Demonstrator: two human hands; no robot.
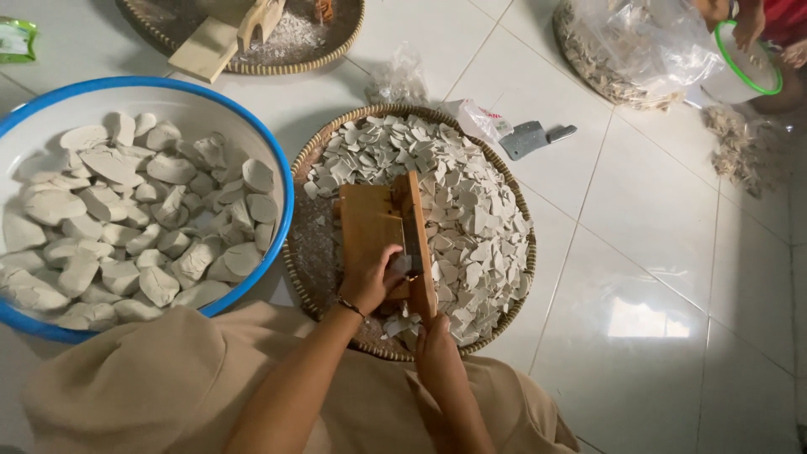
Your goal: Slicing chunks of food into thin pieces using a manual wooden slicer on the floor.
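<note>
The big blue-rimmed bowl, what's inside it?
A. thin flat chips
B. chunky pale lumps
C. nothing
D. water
B: the bowl on the left is heaped with thick, rounded pale lumps, while the thin flat chips lie in the woven basket beside it, where both hands work a wooden slicer.

A home food-preparation spot set up on a glossy white tiled floor (656, 252), worked by hand at ground level. Round woven bamboo trays (513, 181) hold heaps of thin pale slices. A big white enamel basin with a blue rim (282, 181) is full of pale lumps. A wooden slicing board with a blade (382, 223) lies on one tray, and a small steel cleaver (531, 137) lies on the tiles. Another person's hand (748, 25) works nearby.
</note>
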